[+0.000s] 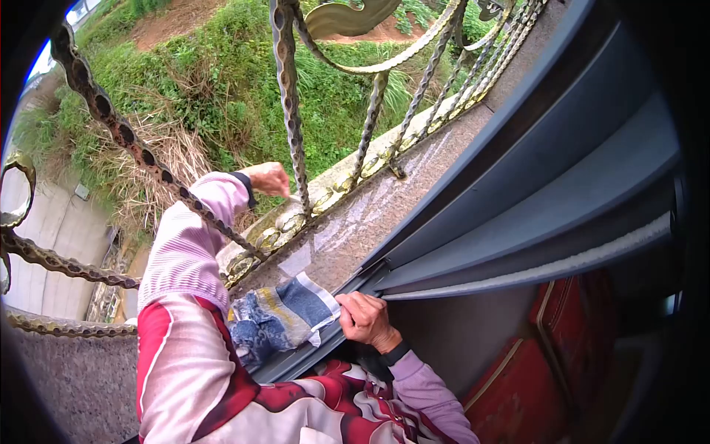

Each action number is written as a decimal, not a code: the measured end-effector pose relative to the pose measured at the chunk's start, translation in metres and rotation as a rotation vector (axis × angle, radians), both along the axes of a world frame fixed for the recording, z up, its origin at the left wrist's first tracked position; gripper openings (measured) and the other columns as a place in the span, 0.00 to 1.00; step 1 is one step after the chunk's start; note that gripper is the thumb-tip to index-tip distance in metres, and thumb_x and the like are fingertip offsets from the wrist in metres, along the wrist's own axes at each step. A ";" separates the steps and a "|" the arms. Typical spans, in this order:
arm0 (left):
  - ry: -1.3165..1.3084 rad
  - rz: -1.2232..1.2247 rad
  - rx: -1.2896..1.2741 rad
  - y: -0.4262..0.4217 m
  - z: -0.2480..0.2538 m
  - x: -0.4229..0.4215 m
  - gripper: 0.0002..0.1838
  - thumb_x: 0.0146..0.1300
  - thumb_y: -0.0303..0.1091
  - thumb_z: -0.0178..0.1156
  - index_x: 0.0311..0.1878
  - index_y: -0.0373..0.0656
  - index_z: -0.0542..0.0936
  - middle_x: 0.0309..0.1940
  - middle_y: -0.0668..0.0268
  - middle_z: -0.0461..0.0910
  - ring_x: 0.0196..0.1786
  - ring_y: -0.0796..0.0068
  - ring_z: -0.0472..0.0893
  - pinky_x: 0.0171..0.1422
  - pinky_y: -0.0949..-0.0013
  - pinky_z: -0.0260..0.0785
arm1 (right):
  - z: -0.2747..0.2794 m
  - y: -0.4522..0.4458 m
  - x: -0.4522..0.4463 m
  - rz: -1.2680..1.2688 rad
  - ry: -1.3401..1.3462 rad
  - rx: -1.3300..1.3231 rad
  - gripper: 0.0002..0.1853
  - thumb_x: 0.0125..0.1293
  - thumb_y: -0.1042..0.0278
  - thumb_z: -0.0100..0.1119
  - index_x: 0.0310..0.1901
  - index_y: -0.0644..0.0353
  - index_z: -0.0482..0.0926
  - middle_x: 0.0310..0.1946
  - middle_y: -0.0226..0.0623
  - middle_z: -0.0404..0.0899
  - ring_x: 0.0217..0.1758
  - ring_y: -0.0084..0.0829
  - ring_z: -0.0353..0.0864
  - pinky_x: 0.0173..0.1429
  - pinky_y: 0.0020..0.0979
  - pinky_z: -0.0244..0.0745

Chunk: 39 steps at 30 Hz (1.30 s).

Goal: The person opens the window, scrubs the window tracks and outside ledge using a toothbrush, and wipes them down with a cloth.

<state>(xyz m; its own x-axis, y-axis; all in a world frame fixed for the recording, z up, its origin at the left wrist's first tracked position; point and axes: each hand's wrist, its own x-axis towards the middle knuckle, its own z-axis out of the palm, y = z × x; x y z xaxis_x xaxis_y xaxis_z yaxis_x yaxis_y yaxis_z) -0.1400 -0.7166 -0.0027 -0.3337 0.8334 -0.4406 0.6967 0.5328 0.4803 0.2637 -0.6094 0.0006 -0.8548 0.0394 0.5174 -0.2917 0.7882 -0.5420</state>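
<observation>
My left arm reaches out between the twisted metal bars of a railing [292, 111]. My left hand [270, 180] is just outside the bars, its fingers bent together near the foot of one bar; whatever they hold, if anything, is too small to name. A blue, grey and yellow cloth [277, 314] lies crumpled on the sill and window track. At the cloth's right edge, my right hand [364, 320] is closed by the grey frame edge, and what is inside its fingers is hidden.
A speckled stone sill [370, 214] with wet streaks runs along the railing. Grey window frames [532, 177] curve away on the right. Red padded items [518, 377] stand inside at the lower right. Green plants [214, 89] and dry grass grow below, outside.
</observation>
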 end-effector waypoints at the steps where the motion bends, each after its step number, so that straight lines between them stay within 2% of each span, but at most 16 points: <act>1: -0.035 0.092 -0.178 -0.011 0.017 0.002 0.05 0.59 0.39 0.64 0.33 0.51 0.84 0.26 0.68 0.82 0.25 0.79 0.77 0.25 0.73 0.71 | -0.001 0.000 0.001 -0.006 0.008 0.000 0.13 0.48 0.77 0.56 0.38 0.60 0.78 0.26 0.38 0.76 0.27 0.40 0.79 0.32 0.35 0.75; 3: -0.162 0.185 -0.449 -0.028 0.045 0.001 0.05 0.58 0.37 0.66 0.34 0.47 0.85 0.23 0.69 0.80 0.21 0.80 0.75 0.22 0.75 0.68 | -0.003 0.000 0.000 -0.013 0.030 -0.001 0.13 0.48 0.77 0.56 0.38 0.60 0.78 0.26 0.38 0.76 0.27 0.40 0.79 0.33 0.35 0.75; 5: -0.209 0.201 -0.392 -0.032 0.045 -0.004 0.06 0.57 0.37 0.67 0.34 0.47 0.85 0.21 0.70 0.79 0.21 0.82 0.74 0.21 0.75 0.66 | 0.001 0.000 0.000 -0.009 0.029 0.007 0.12 0.48 0.78 0.56 0.37 0.60 0.78 0.25 0.38 0.76 0.26 0.40 0.79 0.33 0.35 0.75; 9: 0.118 0.042 0.284 0.014 -0.022 -0.014 0.08 0.59 0.37 0.63 0.34 0.44 0.83 0.27 0.66 0.81 0.30 0.72 0.78 0.36 0.66 0.73 | 0.000 -0.001 -0.001 -0.016 0.037 -0.004 0.12 0.47 0.78 0.56 0.37 0.60 0.78 0.25 0.38 0.76 0.26 0.40 0.79 0.32 0.35 0.75; 11: -0.022 0.126 0.433 0.035 -0.031 -0.011 0.12 0.54 0.40 0.66 0.31 0.39 0.84 0.20 0.68 0.79 0.24 0.77 0.75 0.30 0.68 0.67 | -0.001 -0.002 0.000 -0.019 0.021 -0.004 0.12 0.47 0.78 0.56 0.37 0.60 0.78 0.25 0.38 0.76 0.26 0.40 0.79 0.32 0.35 0.75; 15: 0.057 -0.228 0.333 0.009 -0.039 -0.020 0.14 0.55 0.45 0.67 0.32 0.42 0.85 0.21 0.67 0.81 0.25 0.76 0.76 0.32 0.68 0.70 | -0.002 -0.001 -0.001 -0.022 0.026 -0.013 0.12 0.47 0.78 0.56 0.37 0.61 0.78 0.25 0.38 0.76 0.26 0.40 0.79 0.32 0.35 0.75; 16: -0.006 -0.024 -0.122 0.006 0.040 0.023 0.13 0.54 0.44 0.69 0.35 0.45 0.86 0.26 0.68 0.83 0.28 0.77 0.79 0.35 0.71 0.73 | -0.003 -0.001 -0.001 -0.026 0.024 -0.008 0.12 0.47 0.78 0.56 0.37 0.60 0.78 0.25 0.38 0.76 0.26 0.40 0.79 0.32 0.35 0.75; 17: -0.194 0.035 -0.308 -0.003 0.018 0.001 0.11 0.54 0.41 0.70 0.38 0.48 0.86 0.29 0.69 0.84 0.31 0.79 0.80 0.35 0.73 0.73 | -0.004 -0.002 0.000 -0.025 0.024 -0.012 0.12 0.47 0.78 0.56 0.37 0.60 0.78 0.25 0.38 0.76 0.26 0.40 0.79 0.32 0.35 0.75; 21: -0.125 0.003 -0.158 -0.007 0.031 0.012 0.09 0.54 0.39 0.69 0.35 0.46 0.86 0.25 0.69 0.83 0.27 0.81 0.78 0.32 0.73 0.70 | -0.002 -0.002 -0.002 -0.016 0.036 -0.021 0.13 0.46 0.80 0.55 0.37 0.61 0.78 0.25 0.38 0.76 0.25 0.40 0.79 0.30 0.35 0.74; 23: 0.154 -0.153 0.414 0.008 -0.042 -0.027 0.11 0.52 0.39 0.67 0.35 0.42 0.84 0.26 0.62 0.82 0.28 0.69 0.80 0.32 0.64 0.73 | 0.001 -0.002 -0.002 -0.017 0.029 -0.011 0.13 0.46 0.80 0.55 0.37 0.61 0.78 0.25 0.38 0.76 0.26 0.40 0.79 0.30 0.35 0.74; 29: 0.199 0.025 0.448 0.048 -0.018 0.003 0.12 0.54 0.38 0.65 0.34 0.38 0.84 0.23 0.64 0.82 0.28 0.78 0.78 0.34 0.67 0.70 | 0.003 -0.002 -0.003 -0.025 0.036 0.000 0.13 0.46 0.81 0.55 0.36 0.61 0.78 0.24 0.38 0.75 0.24 0.39 0.78 0.28 0.34 0.73; 30: 0.130 -0.012 0.401 0.043 -0.010 0.007 0.12 0.55 0.39 0.65 0.33 0.38 0.84 0.22 0.64 0.81 0.28 0.79 0.78 0.34 0.68 0.70 | 0.002 -0.001 -0.003 -0.025 0.035 0.004 0.13 0.46 0.81 0.55 0.36 0.61 0.78 0.24 0.38 0.76 0.24 0.39 0.79 0.28 0.34 0.73; 31: -0.067 -0.106 0.317 0.036 -0.011 0.004 0.13 0.52 0.41 0.68 0.33 0.41 0.82 0.26 0.59 0.82 0.31 0.68 0.81 0.37 0.64 0.73 | 0.002 -0.002 -0.002 -0.025 0.028 0.004 0.13 0.46 0.81 0.55 0.36 0.61 0.78 0.24 0.38 0.76 0.24 0.39 0.79 0.28 0.34 0.73; 34: 0.046 -0.046 -0.063 0.018 0.054 0.030 0.12 0.51 0.39 0.69 0.37 0.46 0.86 0.26 0.64 0.83 0.30 0.75 0.81 0.36 0.65 0.73 | 0.002 -0.003 -0.001 -0.021 0.015 0.010 0.13 0.46 0.79 0.55 0.37 0.60 0.78 0.24 0.37 0.75 0.25 0.39 0.79 0.30 0.35 0.74; 37: 0.279 -0.075 0.375 0.025 -0.021 -0.020 0.10 0.50 0.40 0.68 0.34 0.45 0.86 0.25 0.62 0.84 0.30 0.70 0.82 0.37 0.65 0.74 | 0.001 -0.003 -0.001 -0.014 0.005 0.013 0.13 0.47 0.78 0.55 0.38 0.60 0.78 0.24 0.37 0.74 0.26 0.39 0.79 0.31 0.35 0.74; 39: 0.169 0.163 0.445 0.036 -0.003 0.007 0.11 0.48 0.41 0.67 0.32 0.46 0.86 0.26 0.59 0.83 0.30 0.63 0.83 0.39 0.62 0.74 | 0.001 -0.002 -0.002 -0.014 -0.005 0.025 0.13 0.47 0.78 0.55 0.37 0.60 0.78 0.24 0.37 0.74 0.26 0.40 0.79 0.31 0.36 0.74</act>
<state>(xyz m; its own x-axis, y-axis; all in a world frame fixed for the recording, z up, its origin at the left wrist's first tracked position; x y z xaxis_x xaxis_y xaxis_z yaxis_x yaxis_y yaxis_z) -0.1326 -0.6809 -0.0054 -0.5111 0.8593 0.0176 0.7094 0.4102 0.5731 0.2621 -0.6115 0.0016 -0.8570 0.0388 0.5139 -0.2775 0.8055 -0.5236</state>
